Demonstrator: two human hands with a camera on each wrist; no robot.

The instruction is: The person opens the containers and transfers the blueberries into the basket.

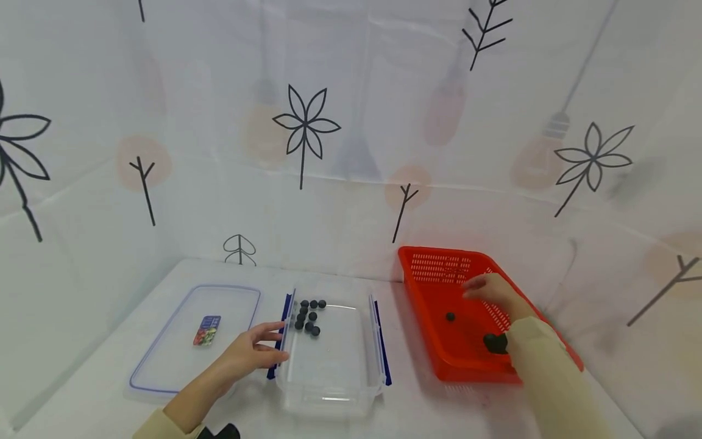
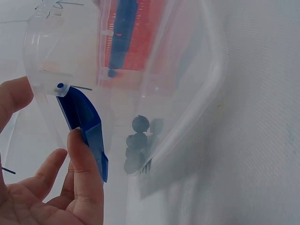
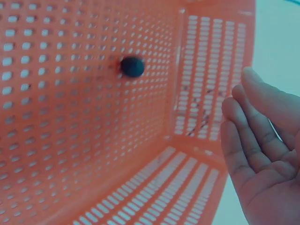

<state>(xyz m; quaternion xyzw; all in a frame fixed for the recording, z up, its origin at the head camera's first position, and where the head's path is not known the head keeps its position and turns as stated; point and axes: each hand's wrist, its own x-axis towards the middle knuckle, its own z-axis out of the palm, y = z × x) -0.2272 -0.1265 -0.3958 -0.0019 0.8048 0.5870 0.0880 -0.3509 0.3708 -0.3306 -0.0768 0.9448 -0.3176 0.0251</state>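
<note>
My left hand [image 1: 253, 350] is at the left side of a clear plastic container [image 1: 331, 393] with blue latches. In the left wrist view, a finger touches one blue latch [image 2: 86, 124] and the fingers are spread. Several small dark balls [image 1: 312, 316] lie inside, toward the container's back left. My right hand [image 1: 493, 290] is over the red perforated basket [image 1: 439, 356], its fingers loosely bent and nothing visible between them. One dark ball [image 3: 132, 67] lies on the basket floor, apart from that hand.
A clear lid [image 1: 170, 360] with a blue rim lies flat at the left of the white table [image 1: 406, 390]. On it is a small colourful label [image 1: 206, 330]. A patterned cloth [image 1: 351, 201] hangs behind the table.
</note>
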